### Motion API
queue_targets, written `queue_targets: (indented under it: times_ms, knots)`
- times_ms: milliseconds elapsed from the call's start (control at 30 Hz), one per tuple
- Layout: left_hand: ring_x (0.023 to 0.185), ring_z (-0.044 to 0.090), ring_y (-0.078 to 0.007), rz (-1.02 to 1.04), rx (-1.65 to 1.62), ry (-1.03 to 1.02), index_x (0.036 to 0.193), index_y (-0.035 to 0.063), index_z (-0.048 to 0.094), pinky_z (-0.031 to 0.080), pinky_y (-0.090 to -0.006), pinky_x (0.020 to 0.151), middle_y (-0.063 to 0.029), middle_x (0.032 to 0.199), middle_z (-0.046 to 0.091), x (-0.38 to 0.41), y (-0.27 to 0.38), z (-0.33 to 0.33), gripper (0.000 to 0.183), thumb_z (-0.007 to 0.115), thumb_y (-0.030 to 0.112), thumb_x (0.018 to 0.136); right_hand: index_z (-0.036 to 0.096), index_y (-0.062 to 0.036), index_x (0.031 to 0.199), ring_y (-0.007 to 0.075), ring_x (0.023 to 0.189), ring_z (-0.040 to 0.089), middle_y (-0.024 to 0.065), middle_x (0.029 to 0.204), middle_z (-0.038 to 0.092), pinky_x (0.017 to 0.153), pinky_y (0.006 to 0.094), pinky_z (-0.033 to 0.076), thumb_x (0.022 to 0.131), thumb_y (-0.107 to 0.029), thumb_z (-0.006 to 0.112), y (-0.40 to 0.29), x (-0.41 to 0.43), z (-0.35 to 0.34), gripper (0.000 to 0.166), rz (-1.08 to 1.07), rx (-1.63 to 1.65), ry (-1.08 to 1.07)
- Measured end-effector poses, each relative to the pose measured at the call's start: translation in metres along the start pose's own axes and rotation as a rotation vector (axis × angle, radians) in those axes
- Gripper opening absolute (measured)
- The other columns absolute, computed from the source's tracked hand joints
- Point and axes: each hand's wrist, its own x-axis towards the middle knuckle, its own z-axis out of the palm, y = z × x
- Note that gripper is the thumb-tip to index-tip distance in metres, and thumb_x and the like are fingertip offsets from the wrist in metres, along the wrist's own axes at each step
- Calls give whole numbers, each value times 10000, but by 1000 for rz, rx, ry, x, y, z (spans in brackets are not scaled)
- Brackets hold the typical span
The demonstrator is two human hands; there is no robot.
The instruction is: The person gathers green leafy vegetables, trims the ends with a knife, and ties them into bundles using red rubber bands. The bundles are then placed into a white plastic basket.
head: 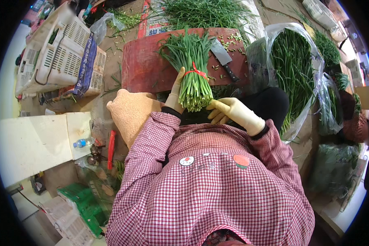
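Note:
A bundle of green garlic chives (195, 77), tied with a red band (195, 72), lies over the near edge of a red board (141, 64). Its leaves point away from me and the pale cut ends face me. My left hand (176, 92), in a cream glove, grips the bundle's left side; some fingers are hidden behind the stems. At the lower right corner of the cut ends is my right hand (230, 112), gloved too, with bent, parted fingers and the index fingertip against the stems. A cleaver (223, 55) with a black handle rests on the board to the right.
Stem trimmings (232, 41) are scattered around the cleaver. Loose greens (206, 13) are heaped beyond the board. To the right stands an open plastic bag (318, 58) full of long greens. White plastic crates (58, 46) are on the left, and red ties (111, 150) lie lower left.

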Motion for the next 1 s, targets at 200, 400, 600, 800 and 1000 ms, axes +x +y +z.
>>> queue_targets:
  times_ms: [200, 400, 600, 800, 1000]
  knots:
    - [950, 701, -309, 55, -30, 93, 1219, -20, 599, 588, -461, 873, -188, 1108, 696, 9, 1, 7, 669, 646, 569, 905, 684, -66, 1166, 154, 695, 674, 71, 821, 706, 664, 276, 537, 895, -141, 709, -16, -15, 17, 282, -668, -535, 585]
    - [883, 712, -276, 57, 106, 135, 1169, -3, 634, 593, -418, 837, -167, 1038, 720, -10, 5, 32, 555, 637, 502, 941, 694, -50, 893, 286, 715, 703, 118, 797, 708, 645, 339, 545, 846, -130, 709, -26, -26, 36, 94, -370, -420, 144]
    - [860, 714, -245, 120, 133, 145, 1182, -28, 645, 596, -411, 815, -159, 1034, 726, -8, 1, 25, 619, 597, 543, 949, 694, -142, 931, 275, 621, 674, 79, 704, 670, 566, 394, 529, 871, -217, 665, -26, 5, 41, 100, -942, -1042, 562]
    - [917, 708, -279, 95, 104, 106, 1225, -45, 613, 584, -428, 873, -172, 1054, 712, -3, 17, 10, 683, 528, 581, 966, 672, -119, 833, 309, 638, 668, 98, 694, 661, 594, 419, 535, 861, -239, 644, -7, 17, 43, 127, -821, -1087, 273]
    - [945, 700, -294, 229, 90, 135, 1205, -27, 621, 570, -456, 908, -166, 1070, 711, -12, 31, 7, 646, 551, 567, 963, 713, -116, 973, 277, 621, 642, 63, 702, 632, 561, 389, 514, 841, -146, 718, -32, -7, 45, 136, -1098, -969, 549]
